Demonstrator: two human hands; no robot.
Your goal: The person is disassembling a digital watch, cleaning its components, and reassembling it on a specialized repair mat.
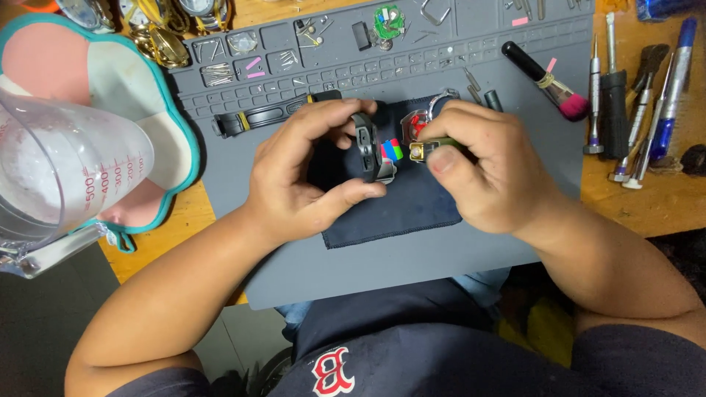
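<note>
Left hand (305, 173): curled, thumb and fingers pinching a black watch case (370, 151) held on edge over the cloth.
Right hand (482, 165): closed round a green-handled tool (434, 149), its brass tip against the case's side.
Watch case: between the two hands, above a dark blue cloth (401, 206); red, green and blue patches show by its edge.
Cloth: lies on a grey mat (353, 265), partly hidden by both hands.
Strap (254, 117): black with a yellow band, on the mat just left of the left hand.
Mat trays: shallow compartments along the far edge hold pins, small pink tabs and a green round part (387, 20).
Brush (544, 79): black handle, pink bristles, right of the hands.
Screwdrivers (625, 103): a row on the wooden table at the right edge.
Measuring jug (70, 173): clear plastic with red markings, close to the camera at left, blocking part of a pink, teal-rimmed tray (173, 147).
</note>
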